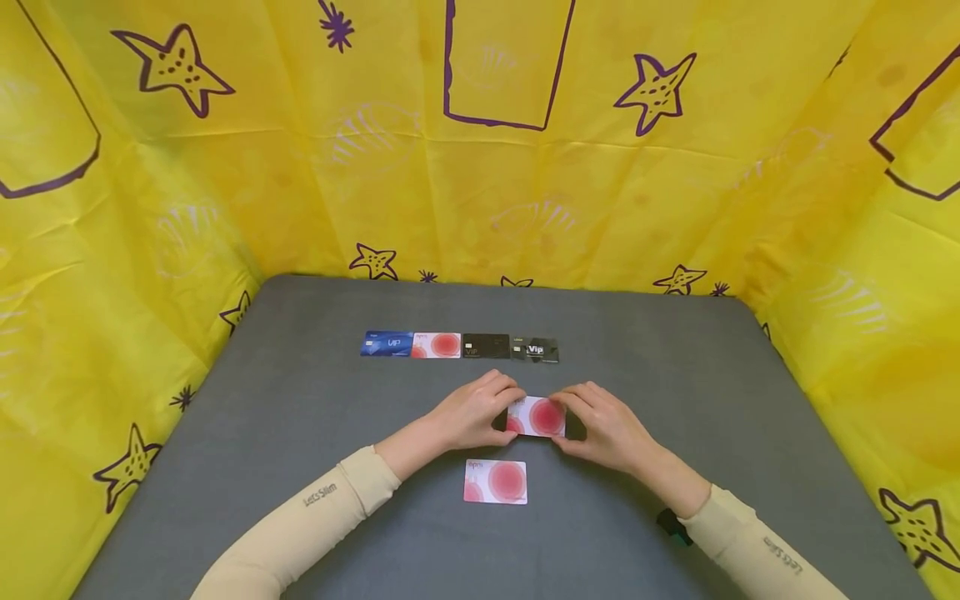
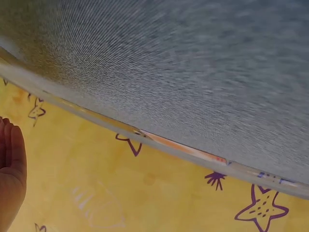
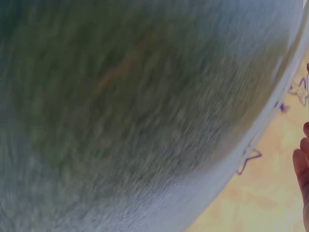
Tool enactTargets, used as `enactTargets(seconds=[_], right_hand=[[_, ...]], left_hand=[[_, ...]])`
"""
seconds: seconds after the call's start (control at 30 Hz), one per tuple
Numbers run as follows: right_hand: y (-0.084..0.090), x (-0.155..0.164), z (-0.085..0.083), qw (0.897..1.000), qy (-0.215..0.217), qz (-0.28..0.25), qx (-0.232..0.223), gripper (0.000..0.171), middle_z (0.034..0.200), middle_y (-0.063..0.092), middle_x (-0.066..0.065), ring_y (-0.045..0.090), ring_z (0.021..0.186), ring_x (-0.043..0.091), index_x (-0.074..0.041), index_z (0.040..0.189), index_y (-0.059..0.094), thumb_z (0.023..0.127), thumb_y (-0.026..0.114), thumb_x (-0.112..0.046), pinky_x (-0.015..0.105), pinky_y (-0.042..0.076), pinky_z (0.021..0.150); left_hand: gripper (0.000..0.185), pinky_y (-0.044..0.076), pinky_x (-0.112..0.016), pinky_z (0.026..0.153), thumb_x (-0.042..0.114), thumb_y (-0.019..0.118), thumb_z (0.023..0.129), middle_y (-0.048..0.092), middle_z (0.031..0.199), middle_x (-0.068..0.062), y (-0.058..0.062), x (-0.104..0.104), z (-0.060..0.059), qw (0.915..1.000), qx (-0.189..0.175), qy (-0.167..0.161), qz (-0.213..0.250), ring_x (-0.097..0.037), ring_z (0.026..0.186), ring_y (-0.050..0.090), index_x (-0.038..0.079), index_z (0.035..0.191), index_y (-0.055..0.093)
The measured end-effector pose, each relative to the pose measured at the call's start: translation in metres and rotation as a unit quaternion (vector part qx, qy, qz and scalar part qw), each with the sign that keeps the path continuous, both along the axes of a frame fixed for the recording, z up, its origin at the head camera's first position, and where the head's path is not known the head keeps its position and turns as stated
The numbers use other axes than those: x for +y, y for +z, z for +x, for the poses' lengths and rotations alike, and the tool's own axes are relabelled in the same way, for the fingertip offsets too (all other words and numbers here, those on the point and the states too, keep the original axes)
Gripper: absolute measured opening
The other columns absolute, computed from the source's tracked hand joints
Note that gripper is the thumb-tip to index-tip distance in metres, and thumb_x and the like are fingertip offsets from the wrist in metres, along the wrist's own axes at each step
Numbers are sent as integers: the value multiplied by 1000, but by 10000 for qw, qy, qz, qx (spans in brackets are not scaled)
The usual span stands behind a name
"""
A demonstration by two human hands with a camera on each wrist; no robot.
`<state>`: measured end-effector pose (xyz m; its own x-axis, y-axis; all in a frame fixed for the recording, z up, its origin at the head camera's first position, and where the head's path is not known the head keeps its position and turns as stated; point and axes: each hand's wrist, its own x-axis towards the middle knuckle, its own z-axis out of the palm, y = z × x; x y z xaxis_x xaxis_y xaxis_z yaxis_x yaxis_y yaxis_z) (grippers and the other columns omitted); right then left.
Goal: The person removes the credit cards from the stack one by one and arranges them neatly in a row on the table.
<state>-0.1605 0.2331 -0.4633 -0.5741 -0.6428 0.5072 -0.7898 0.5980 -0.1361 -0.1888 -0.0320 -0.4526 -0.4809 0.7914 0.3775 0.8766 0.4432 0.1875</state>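
Observation:
In the head view, a white card with red circles (image 1: pixel 536 417) is held level between both hands, a little above or on the table; I cannot tell which. My left hand (image 1: pixel 477 412) grips its left end, thumb at the near corner and fingers at the far one. My right hand (image 1: pixel 611 429) pinches the right end the same way. Nearer to me lies a matching card (image 1: pixel 495 482), flat and untouched. Only a sliver of the left hand (image 2: pixel 12 169) shows in the left wrist view, and fingertips of the right hand (image 3: pixel 302 166) in the right wrist view.
Beyond the hands, cards lie edge to edge in a row: a blue VIP card (image 1: pixel 386 343), a white-and-red card (image 1: pixel 437 345), a black VIP card (image 1: pixel 486 346) and a dark patterned Vip card (image 1: pixel 535 350). The grey table (image 1: pixel 300 433) is surrounded by yellow cloth (image 1: pixel 465 200).

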Motion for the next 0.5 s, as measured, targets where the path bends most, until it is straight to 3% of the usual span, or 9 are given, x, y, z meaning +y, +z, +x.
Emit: enactTargets(seconds=[0.5], right_hand=[[1,28,-25,9980,-142,110,-606,53,105,64,2,57,94,18,-8,112,67,69,87,-30,37,51,82]], left_hand=[[51,48,-24,84,36,77,80,59,113,-2,-5,29,-30,9970,-673,267,-282,-14,102,50,9,120,64]])
